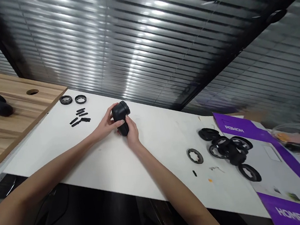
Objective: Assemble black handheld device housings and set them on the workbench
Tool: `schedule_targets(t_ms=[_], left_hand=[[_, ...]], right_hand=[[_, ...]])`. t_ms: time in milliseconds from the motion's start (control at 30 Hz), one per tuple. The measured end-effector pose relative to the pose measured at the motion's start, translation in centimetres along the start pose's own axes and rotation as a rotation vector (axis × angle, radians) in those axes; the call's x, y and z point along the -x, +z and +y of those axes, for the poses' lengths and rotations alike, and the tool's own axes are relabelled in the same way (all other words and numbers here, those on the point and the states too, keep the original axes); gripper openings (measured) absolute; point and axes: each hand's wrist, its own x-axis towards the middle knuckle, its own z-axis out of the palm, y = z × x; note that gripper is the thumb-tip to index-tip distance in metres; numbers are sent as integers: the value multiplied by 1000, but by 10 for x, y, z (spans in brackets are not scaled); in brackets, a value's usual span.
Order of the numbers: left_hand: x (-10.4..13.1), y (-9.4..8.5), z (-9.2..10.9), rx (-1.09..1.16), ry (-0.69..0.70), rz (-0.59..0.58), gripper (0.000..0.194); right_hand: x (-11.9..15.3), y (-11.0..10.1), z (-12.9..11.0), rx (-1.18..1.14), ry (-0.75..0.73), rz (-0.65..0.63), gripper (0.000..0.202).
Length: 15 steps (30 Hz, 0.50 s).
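Forearms [171, 182] were outstretched; black canister [118, 113] near 12 o'clock was clasped by left hand [107, 124] and right hand [132, 130], fingers [117, 124] half-curled. Cap [123, 107] seemed fitted; rings [81, 102] at 11 and 2 o'clock were loose.

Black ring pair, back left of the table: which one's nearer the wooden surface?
The leftmost ring, close by the wooden surface. The other ring sits to its right, farther from the wood and nearer the left hand.

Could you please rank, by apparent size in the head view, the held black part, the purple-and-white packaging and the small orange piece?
1. Purple-and-white packaging
2. Held black part
3. Small orange piece
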Motion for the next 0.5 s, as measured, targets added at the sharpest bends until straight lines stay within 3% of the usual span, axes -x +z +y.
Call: schedule_targets(t_ms=[167,333,500], left_hand=[[1,5,-4,-7,47,-6,85],[-3,3,-7,49,124,231,54],[-6,5,-4,174,79,313,44]], right_hand=[[6,3,4,-80,14,16,46],[13,14,15,-195,103,-122,35],[16,22,18,-208,122,-178,34]])
